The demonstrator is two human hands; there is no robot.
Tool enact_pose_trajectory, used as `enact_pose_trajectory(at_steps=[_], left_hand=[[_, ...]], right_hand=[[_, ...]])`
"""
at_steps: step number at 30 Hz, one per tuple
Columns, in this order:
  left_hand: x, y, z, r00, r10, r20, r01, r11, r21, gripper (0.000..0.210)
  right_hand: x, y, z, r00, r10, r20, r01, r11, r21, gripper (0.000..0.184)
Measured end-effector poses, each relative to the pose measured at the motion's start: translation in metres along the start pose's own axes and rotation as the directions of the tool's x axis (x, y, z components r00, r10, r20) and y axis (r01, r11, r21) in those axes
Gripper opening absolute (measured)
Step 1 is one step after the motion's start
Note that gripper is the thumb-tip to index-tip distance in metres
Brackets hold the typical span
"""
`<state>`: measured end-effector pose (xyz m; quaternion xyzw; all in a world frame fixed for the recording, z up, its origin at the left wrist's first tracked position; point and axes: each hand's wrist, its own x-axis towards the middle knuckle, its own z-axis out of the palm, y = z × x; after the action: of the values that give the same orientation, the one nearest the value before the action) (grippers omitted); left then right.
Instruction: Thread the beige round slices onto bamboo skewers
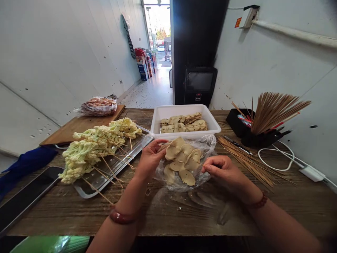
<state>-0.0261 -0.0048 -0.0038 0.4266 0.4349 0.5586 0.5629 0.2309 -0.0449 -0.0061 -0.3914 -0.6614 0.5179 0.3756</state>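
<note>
My left hand (151,156) is closed, thumb against fingers, at the edge of a thin round beige slice (173,147). My right hand (223,170) pinches the end of a thin bamboo skewer (200,164), whose other end runs in among the slices. Between both hands, more flat beige slices (187,178) lie overlapping on an opened clear plastic bag (210,144). Just behind the bag, a white plastic tub (185,135) holds skewered beige slices (172,128). Which slices the skewer passes through cannot be made out fully.
Skewered cauliflower (86,151) lies on a metal tray (86,191) at left. A wooden board (60,131) bears a bagged bundle (98,106). Loose skewers (244,163) lie at right, by a black holder (237,123) and white cable (276,168). A phone (28,196) lies front left.
</note>
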Motion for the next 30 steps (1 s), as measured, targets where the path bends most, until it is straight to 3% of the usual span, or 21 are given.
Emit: enact_pose_trajectory(at_steps=[4,7,11,14,20,30], left_hand=[[-0.001,-0.017,0.008,0.974,-0.084,0.212,0.046,0.983,0.178,0.029],[0.002,-0.033,0.007,0.956,-0.038,0.292,-0.095,0.900,0.426,0.017],[0.004,-0.041,0.004,0.920,0.133,0.369,-0.369,0.618,0.694,0.014],[0.002,-0.036,0.006,0.901,0.139,0.410,-0.431,0.373,0.821,0.014],[-0.009,-0.028,0.018,0.935,-0.001,0.356,-0.354,0.077,0.932,0.016],[-0.007,-0.028,0.017,0.927,0.025,0.374,-0.371,-0.065,0.926,0.011]], right_hand=[[0.001,-0.008,-0.006,0.995,0.003,-0.096,0.003,0.998,0.067,0.034],[0.003,-0.011,-0.007,0.994,0.011,-0.112,-0.001,0.996,0.086,0.034],[0.004,-0.011,-0.007,0.995,0.003,-0.101,0.006,0.995,0.095,0.033],[0.004,-0.010,-0.007,0.995,-0.006,-0.099,0.016,0.995,0.101,0.034],[0.005,-0.008,-0.007,0.994,-0.001,-0.110,0.014,0.993,0.119,0.031],[0.004,-0.006,-0.008,0.992,-0.009,-0.127,0.022,0.994,0.104,0.030]])
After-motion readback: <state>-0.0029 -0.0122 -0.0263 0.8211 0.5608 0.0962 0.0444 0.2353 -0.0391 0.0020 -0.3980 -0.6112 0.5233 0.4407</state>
